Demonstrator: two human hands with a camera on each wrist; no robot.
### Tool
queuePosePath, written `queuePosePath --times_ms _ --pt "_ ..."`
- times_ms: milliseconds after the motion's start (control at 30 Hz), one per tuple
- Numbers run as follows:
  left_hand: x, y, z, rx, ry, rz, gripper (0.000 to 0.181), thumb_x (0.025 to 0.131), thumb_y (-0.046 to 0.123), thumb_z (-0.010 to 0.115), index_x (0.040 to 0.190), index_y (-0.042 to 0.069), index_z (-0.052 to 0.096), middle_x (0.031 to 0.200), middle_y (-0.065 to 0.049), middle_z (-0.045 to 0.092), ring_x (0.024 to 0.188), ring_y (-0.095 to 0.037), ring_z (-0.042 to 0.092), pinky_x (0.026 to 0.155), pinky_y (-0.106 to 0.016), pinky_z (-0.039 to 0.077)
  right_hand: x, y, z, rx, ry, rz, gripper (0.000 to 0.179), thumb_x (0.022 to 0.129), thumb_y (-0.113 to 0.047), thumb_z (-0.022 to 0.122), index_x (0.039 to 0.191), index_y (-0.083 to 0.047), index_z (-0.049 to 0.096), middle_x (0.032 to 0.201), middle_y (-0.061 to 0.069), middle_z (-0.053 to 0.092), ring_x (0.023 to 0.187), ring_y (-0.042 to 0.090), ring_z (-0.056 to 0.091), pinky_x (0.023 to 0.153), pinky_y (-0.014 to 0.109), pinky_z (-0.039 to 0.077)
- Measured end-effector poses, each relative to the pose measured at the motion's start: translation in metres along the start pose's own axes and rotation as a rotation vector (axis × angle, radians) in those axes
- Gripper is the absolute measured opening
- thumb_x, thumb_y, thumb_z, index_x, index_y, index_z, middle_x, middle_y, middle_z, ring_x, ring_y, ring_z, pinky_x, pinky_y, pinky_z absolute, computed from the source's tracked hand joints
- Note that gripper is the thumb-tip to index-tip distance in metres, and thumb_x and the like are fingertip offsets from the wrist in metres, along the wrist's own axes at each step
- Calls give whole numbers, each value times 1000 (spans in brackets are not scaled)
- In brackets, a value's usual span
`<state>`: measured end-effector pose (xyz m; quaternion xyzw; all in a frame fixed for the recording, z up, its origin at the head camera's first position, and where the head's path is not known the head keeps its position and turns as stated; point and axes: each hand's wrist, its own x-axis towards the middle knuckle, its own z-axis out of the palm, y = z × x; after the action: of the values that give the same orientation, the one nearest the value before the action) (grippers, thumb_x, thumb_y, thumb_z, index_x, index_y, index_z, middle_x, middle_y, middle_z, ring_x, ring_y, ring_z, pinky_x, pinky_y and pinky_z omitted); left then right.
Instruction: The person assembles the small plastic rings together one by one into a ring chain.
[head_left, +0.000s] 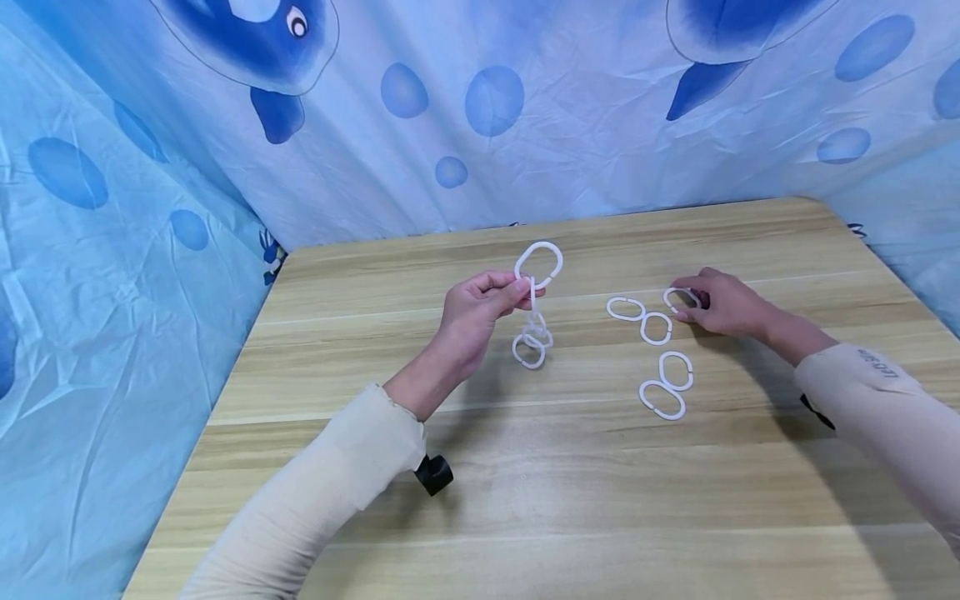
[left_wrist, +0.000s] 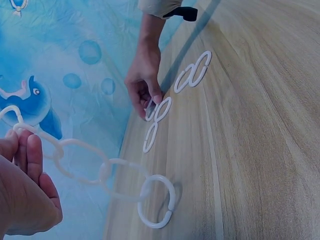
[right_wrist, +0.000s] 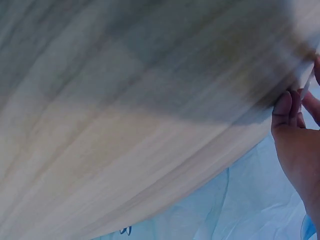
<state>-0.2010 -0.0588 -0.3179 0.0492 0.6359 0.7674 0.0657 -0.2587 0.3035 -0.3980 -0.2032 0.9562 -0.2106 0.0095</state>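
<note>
The left hand (head_left: 476, 310) is pinching a hanging chain of white links (left_wrist: 106, 172); the right hand (head_left: 723, 304) is pinching a single link (head_left: 665, 297). Four more links (head_left: 643, 316) are lying between the hands, nearer the right. A slackening left pinch would be risking a dropped chain; hurried right-hand lifting, scattered neighbours. No container is showing.

Curtained nook, room type unclear: sea-print fabric (head_left: 562, 158) behind wood-grain table (head_left: 540, 492).
</note>
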Motion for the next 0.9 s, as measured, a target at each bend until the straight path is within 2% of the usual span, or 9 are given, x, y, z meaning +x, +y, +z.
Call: queuePosePath --times_ms 200,367,500,633,733,900 --pt "0 0 0 -1 0 -3 4 89 8 69 90 5 67 81 -3 74 71 -10 67 84 -31 45 1 2 -4 49 -56 41 53 83 -11 74 128 9 54 83 13 46 72 23 42 62 34 35" --pt "-2 0 0 -34 1 5 4 88 5 68 90 3 67 82 -7 73 72 -12 68 88 -31 49 -1 2 -4 72 -47 52 55 82 -16 77 126 9 56 84 13 48 74 23 44 63 33 37" --pt "-2 -1 1 -42 1 9 3 88 4 68 91 2 66 81 -6 73 72 -12 68 90 -34 49 -4 -2 -5 101 31 77 56 82 -20 78 126 8 57 85 13 49 74 22 45 61 31 38" --pt "-1 -1 2 -29 2 2 4 88 6 68 91 3 66 82 -5 73 72 -12 67 88 -31 48 -5 -16 -13 200 180 80 51 81 -20 79 122 5 61 85 12 50 72 19 43 59 24 36" --pt "-1 -1 3 -9 6 -1 5 88 8 69 91 5 67 82 -4 74 72 -11 67 87 -31 46 -3 -33 -22 270 272 45 45 81 -20 79 118 1 64 84 11 51 70 16 44 59 20 36" --pt "0 -1 4 9 6 4 5 88 9 70 91 6 67 81 -2 74 74 -11 67 87 -33 44 0 -61 -32 335 310 38 41 80 -23 79 115 -3 66 82 7 54 70 11 48 60 17 38"
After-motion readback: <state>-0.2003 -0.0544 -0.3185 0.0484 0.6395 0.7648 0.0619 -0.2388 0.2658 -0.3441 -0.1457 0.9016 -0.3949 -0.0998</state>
